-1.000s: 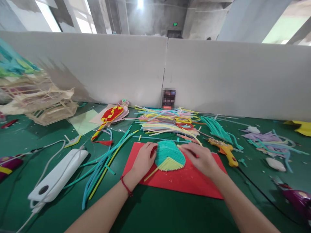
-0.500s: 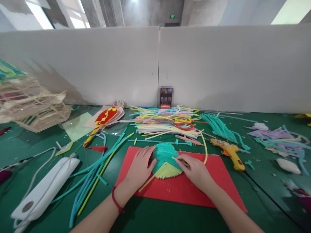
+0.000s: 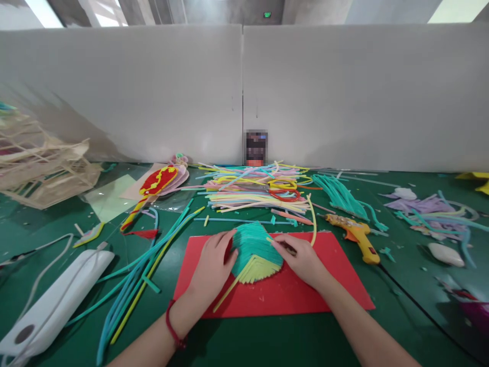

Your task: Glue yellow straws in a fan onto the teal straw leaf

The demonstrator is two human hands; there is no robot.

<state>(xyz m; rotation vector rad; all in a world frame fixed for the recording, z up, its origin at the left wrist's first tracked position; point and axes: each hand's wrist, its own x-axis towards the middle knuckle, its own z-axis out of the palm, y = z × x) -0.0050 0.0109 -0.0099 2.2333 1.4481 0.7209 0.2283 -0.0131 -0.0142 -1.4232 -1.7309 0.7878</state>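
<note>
A fan-shaped piece (image 3: 254, 239) made of teal pipe cleaners, with yellow-green ones layered in a V at its lower part, lies on a red board (image 3: 282, 300). My left hand (image 3: 216, 255) curves over its left edge, fingers and thumb bent against it and holding it. One long yellow-green pipe cleaner (image 3: 225, 297) sticks out past its lower left side. At the right edge, my right hand (image 3: 300, 255) pinches a yellow pipe cleaner (image 3: 269, 239) between thumb and forefinger; its short end shows above the teal rows. The rest of that pipe cleaner is hidden by the hand.
Behind the board lies a pile of pastel pipe cleaners (image 3: 260, 201) with scissors (image 3: 284, 195) on it. A yellow glue gun (image 3: 357, 234) lies to the right. On the left are loose pipe cleaners (image 3: 132, 285), a white power strip (image 3: 57, 300) and a red-and-yellow fan (image 3: 158, 181).
The whole view has shifted slightly, with things appearing further left. Both hands keep nearly the same places on the piece; the right still pinches the yellow pipe cleaner.
</note>
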